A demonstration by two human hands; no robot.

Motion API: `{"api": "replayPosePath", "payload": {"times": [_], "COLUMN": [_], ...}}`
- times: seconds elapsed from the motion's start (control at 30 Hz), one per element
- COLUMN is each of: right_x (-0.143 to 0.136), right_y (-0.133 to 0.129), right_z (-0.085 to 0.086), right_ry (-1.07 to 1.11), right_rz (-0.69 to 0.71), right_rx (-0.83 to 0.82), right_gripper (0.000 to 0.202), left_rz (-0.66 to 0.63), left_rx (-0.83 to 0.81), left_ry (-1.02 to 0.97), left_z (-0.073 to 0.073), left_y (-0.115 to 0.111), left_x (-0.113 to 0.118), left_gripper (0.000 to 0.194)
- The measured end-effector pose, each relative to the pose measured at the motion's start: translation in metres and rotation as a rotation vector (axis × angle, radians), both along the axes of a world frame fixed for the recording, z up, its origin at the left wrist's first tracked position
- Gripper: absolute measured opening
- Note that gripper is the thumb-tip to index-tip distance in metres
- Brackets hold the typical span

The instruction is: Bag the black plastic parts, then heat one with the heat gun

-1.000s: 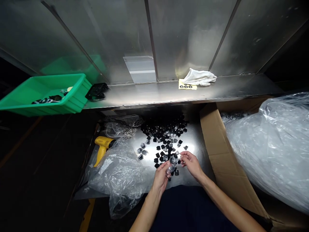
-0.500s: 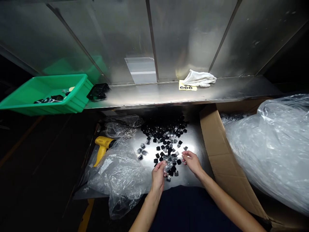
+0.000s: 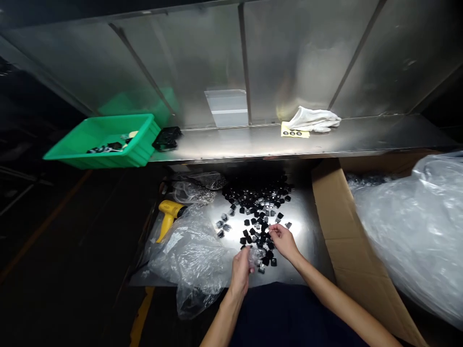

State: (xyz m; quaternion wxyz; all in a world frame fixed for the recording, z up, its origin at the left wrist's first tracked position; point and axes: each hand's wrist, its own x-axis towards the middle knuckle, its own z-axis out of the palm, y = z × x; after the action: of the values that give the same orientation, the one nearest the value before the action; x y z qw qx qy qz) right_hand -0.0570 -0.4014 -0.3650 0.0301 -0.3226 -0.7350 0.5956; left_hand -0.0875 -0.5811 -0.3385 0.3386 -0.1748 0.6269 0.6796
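Small black parts (image 3: pixel 255 193) lie heaped at the back of the metal work surface (image 3: pixel 304 241) and scattered toward its front. My left hand (image 3: pixel 241 270) is closed on a small clear plastic bag (image 3: pixel 255 257) in front of the scattered parts. Just right of them, my right hand (image 3: pixel 283 239) has its fingertips pinched together over the parts; whatever is between them is too small to make out. Several plastic-wrapped pieces (image 3: pixel 224 220) lie left of the loose parts.
A large clear bag (image 3: pixel 195 255) and a yellow heat gun (image 3: pixel 169 214) are at the left. A cardboard box (image 3: pixel 343 231) with a big plastic bag (image 3: pixel 415 217) stands right. The shelf (image 3: pixel 231 144) holds a green bin (image 3: pixel 135 156) and white glove (image 3: pixel 314 118).
The whole view has shifted, so the scene sits further right. My right hand has moved left and closer to the scattered parts. My left hand still holds the small bag.
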Motion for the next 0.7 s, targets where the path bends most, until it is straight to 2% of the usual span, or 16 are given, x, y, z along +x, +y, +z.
{"api": "replayPosePath", "payload": {"times": [0.1,0.17,0.27,0.37,0.43,0.53,0.63,0.7], "right_x": [-0.051,-0.088,-0.131,-0.151,-0.152,-0.137,-0.105,-0.076], "right_y": [-0.034,-0.063,-0.102,-0.123,-0.125,-0.112,-0.087,-0.070], "right_z": [-0.002,-0.003,-0.007,-0.014,-0.017,-0.017,-0.008,0.002], "right_ry": [-0.044,-0.083,-0.134,-0.184,-0.192,-0.168,-0.118,-0.038], "right_rz": [0.352,0.501,0.563,0.598,0.604,0.581,0.543,0.488], "right_rx": [0.278,0.383,0.431,0.461,0.462,0.436,0.376,0.290], "right_gripper": [0.028,0.029,0.041,0.034,0.028,0.030,0.028,0.025], "left_rz": [-0.064,-0.088,-0.110,-0.102,-0.088,-0.044,0.024,0.054], "left_rx": [0.078,0.104,0.158,0.186,0.184,0.217,0.214,0.131], "left_ry": [-0.125,-0.193,-0.229,-0.244,-0.252,-0.226,-0.201,-0.130], "left_z": [-0.002,-0.003,0.001,0.006,0.008,0.004,0.001,0.004], "left_y": [-0.024,-0.039,-0.057,-0.071,-0.078,-0.081,-0.070,-0.056], "left_x": [0.020,0.029,0.034,0.035,0.036,0.037,0.033,0.026], "left_gripper": [0.034,0.036,0.034,0.054,0.061,0.054,0.050,0.053]}}
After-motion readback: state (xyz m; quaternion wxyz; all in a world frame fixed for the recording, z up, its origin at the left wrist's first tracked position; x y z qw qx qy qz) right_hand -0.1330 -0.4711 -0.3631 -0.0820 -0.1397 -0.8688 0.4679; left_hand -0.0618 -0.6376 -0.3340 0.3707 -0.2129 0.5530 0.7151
